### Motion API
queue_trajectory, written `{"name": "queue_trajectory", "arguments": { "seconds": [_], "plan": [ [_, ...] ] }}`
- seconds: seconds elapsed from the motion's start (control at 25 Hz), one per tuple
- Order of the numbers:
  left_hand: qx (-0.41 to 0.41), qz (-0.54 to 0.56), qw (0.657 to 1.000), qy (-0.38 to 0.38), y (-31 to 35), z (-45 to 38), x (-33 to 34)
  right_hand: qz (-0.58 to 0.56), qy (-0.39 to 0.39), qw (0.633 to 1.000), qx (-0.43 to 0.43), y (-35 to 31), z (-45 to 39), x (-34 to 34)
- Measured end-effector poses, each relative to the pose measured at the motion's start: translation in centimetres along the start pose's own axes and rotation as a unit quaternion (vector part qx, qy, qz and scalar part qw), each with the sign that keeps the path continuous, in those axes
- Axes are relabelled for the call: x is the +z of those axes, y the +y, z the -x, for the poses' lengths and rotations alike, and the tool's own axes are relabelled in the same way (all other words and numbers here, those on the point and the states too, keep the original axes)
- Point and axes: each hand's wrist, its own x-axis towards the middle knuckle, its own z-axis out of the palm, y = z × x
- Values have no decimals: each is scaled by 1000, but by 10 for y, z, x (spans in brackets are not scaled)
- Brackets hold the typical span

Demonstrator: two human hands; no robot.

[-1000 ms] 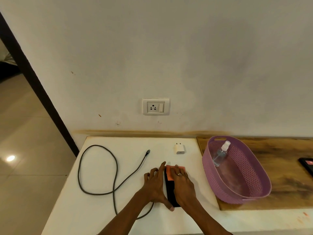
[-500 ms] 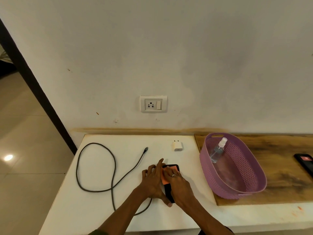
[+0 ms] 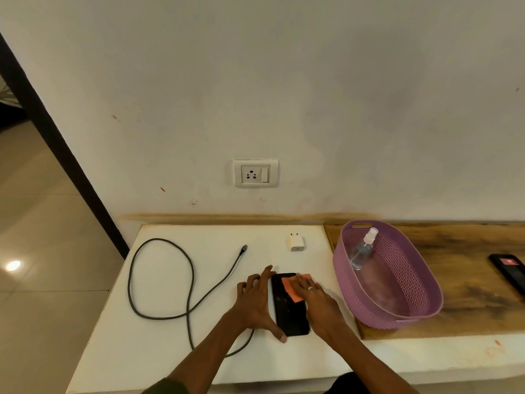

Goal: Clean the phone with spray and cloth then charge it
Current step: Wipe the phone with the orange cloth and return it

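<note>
A black phone [image 3: 288,311] lies flat on the white counter [image 3: 176,280]. My left hand [image 3: 255,302] braces its left edge, fingers spread and thumb at the near corner. My right hand [image 3: 315,302] presses a small orange cloth [image 3: 289,288] flat on the screen's upper part. A clear spray bottle [image 3: 362,250] leans inside the purple basket [image 3: 426,305] to the right. A white charger plug [image 3: 296,242] sits behind the phone, and a grey cable [image 3: 159,280] loops to the left. A wall socket [image 3: 255,174] is above the counter.
A wooden board [image 3: 468,251] carries the basket, with a second dark phone [image 3: 510,273] at its far right. The counter's left edge drops to a tiled floor [image 3: 42,251]. A dark door frame [image 3: 56,143] runs diagonally at the left.
The cloth under my right hand slid from the phone's top edge down and left, then back up and to the right over the screen. My left hand stayed against the phone's side.
</note>
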Motion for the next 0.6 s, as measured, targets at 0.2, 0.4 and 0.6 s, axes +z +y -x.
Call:
{"name": "queue_trajectory", "arguments": {
  "seconds": [0.2, 0.4, 0.6],
  "plan": [
    [2, -14, 1000, 6, 0, 0, 1, 15, -36, 999, 22, -11, 20, -4],
    [1, -18, 1000, 9, 0, 1, 1, 87, -113, 990, 24, -2, 47, 2],
    [1, -20, 1000, 12, 0, 1, 1, 134, -270, 953, 25, -5, 46, -3]
  ]
}}
